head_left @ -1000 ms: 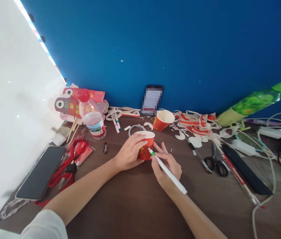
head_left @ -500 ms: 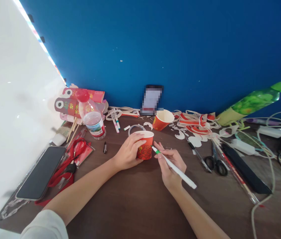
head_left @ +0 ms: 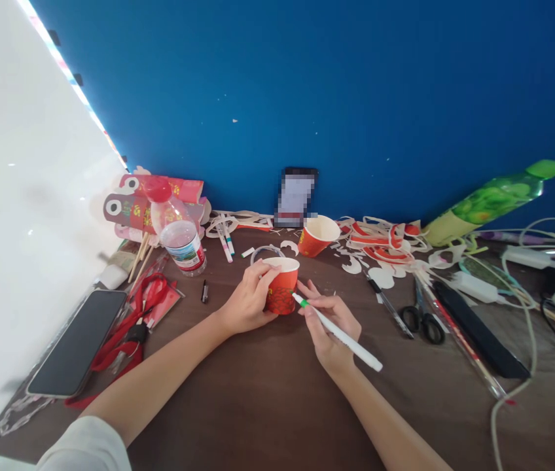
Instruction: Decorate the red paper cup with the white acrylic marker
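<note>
The left hand (head_left: 249,297) wraps the left side of a red cup (head_left: 285,294), holding it upright between the hands. The right hand (head_left: 334,327) pinches a pen (head_left: 351,343), whose long axis slants from the cup's wall back toward the right forearm; whether its tip touches, I cannot tell. The left hand is nearer the cup. Beyond both stands another cup (head_left: 309,244); scissors (head_left: 423,324) lie right of the right hand on the bench (head_left: 258,405).

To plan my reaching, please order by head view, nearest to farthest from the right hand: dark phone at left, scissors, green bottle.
1. Scissors, right of the right hand
2. Green bottle, far right
3. Dark phone, far left
</note>
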The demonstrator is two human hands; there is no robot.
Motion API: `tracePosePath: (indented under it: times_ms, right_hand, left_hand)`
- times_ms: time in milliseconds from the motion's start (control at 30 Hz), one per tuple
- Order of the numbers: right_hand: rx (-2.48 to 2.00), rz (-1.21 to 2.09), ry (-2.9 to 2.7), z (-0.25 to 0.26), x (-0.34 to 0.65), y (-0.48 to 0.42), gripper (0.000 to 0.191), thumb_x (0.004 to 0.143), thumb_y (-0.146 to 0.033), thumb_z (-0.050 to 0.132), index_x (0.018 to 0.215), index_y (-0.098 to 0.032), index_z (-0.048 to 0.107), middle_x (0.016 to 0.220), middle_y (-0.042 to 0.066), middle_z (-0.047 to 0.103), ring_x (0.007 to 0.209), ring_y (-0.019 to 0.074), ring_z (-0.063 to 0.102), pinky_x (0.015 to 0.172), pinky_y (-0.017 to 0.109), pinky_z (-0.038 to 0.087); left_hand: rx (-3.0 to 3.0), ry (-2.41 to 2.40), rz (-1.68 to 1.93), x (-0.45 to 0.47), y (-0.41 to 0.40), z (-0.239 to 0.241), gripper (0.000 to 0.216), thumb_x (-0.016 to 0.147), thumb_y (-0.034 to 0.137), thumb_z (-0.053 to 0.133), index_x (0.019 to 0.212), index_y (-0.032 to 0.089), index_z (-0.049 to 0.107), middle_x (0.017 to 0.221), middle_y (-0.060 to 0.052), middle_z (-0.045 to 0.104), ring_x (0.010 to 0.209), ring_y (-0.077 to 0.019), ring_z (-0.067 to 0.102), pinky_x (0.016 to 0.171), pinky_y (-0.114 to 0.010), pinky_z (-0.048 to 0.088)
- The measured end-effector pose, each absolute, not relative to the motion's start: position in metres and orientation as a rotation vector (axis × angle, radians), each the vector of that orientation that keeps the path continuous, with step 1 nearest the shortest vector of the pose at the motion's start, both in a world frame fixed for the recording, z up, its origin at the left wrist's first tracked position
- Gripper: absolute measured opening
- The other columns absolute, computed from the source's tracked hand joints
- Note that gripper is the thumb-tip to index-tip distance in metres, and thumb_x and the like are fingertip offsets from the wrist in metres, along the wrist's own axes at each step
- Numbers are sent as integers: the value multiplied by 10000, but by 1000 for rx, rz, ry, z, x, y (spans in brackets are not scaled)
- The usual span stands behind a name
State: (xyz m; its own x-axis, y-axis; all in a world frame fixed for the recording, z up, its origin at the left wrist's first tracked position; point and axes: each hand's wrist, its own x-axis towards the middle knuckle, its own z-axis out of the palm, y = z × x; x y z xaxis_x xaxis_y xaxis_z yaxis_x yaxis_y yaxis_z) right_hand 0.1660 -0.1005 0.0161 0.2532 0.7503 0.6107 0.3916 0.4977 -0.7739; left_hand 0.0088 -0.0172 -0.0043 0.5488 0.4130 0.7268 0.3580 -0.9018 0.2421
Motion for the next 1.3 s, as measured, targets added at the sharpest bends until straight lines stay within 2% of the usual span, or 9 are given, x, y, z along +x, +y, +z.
tracePosePath:
  times_ms: [333, 733, 1067, 1233, 1300]
  right_hand:
    - [-1102, 278, -1359, 15, 165, -101, 39, 839, -136, 556, 822, -168, 542, 752, 19, 701, 971, 250, 683, 1017, 472, 505]
    - [-1122, 278, -1332, 11, 163, -100, 50, 841, -133, 563, 837, -174, 534, 811, 22, 714, 973, 235, 686, 1032, 475, 491]
    - [-1187, 277, -1297, 15, 163, -99, 72, 837, -127, 547, 797, -170, 507, 878, 49, 727, 994, 231, 677, 986, 427, 530]
    - [-1164, 289, -1313, 16, 164, -101, 79, 833, -105, 548, 802, -167, 510, 928, 62, 722, 1020, 240, 667, 999, 446, 519]
    - [-1125, 282, -1332, 16, 164, -102, 74, 833, -99, 547, 825, -167, 521, 888, 53, 720, 1045, 248, 656, 1015, 469, 504]
  left_hand:
    - [2676, 697, 1287, 9, -17, -4, 913, 671, 222, 733, 1400, 173, 186, 1195, -160, 433, 1182, -295, 484, 998, -531, 491]
    - [2692, 676, 1338, 10, -17, -3, 878, 688, 227, 709, 1398, 127, 202, 1197, -171, 425, 1207, -297, 449, 1008, -523, 492]
    - [2697, 694, 1325, 10, -18, -2, 877, 682, 230, 719, 1393, 142, 214, 1182, -156, 431, 1176, -281, 475, 1002, -505, 500]
    - [2708, 694, 1321, 10, -18, -2, 881, 674, 226, 720, 1390, 121, 217, 1184, -168, 428, 1182, -292, 464, 1001, -509, 499]
    - [2708, 690, 1319, 10, -18, -3, 885, 667, 211, 713, 1392, 123, 213, 1184, -169, 429, 1183, -297, 463, 999, -520, 497]
